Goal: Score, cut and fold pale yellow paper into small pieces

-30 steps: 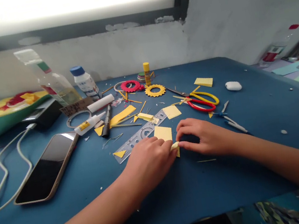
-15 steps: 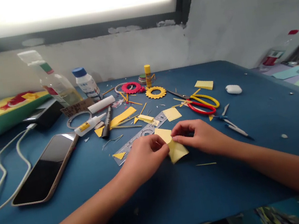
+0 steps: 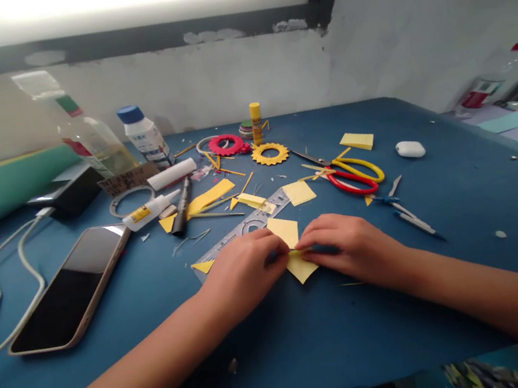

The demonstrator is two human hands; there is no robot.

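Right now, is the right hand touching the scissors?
Apart: the head view shows a strip of blue table between the right hand and the red handle of the scissors.

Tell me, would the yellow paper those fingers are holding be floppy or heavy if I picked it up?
The yellow paper would probably feel very light, because it looks small and thin. It would likely bend rather than stay stiff, since no thick edge shows. Rolling seems unlikely: the part showing ends in a pointed corner.
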